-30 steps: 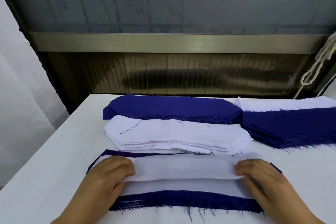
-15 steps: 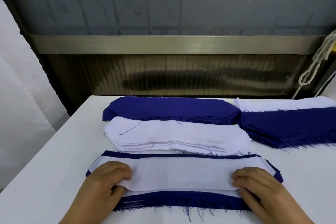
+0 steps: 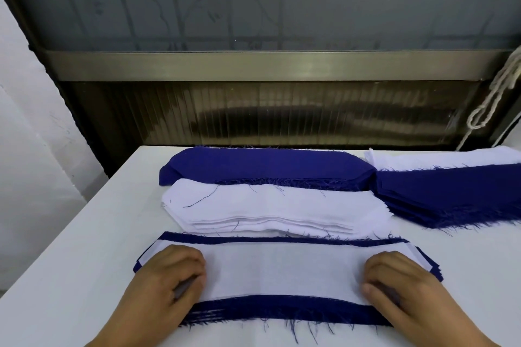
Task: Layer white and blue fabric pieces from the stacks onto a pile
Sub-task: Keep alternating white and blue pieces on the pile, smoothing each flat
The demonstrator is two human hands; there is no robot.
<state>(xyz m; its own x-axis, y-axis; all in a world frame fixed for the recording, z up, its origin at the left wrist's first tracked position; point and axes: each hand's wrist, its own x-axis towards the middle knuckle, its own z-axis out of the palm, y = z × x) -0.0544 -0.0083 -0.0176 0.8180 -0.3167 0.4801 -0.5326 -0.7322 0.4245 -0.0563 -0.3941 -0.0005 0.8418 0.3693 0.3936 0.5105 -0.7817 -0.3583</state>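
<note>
Both hands — left hand (image 3: 169, 276) and right hand (image 3: 394, 279) — press curled fingers flat, gripping nothing, on the white piece (image 3: 282, 270) topping the pile (image 3: 282, 314) — squaring it looks to be the step, and a blue piece from the blue stack (image 3: 262, 163) probably follows.

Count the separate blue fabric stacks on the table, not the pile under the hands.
2. One blue stack lies at the far edge, behind the white stack. The other blue stack lies to the right, running out of frame, so more may be hidden there.

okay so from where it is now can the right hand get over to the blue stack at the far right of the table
Probably yes. The right hand lies flat on the white piece topping the near pile, and the blue stack on the right sits just beyond it, uncovered. Only bare table lies between them.
</note>
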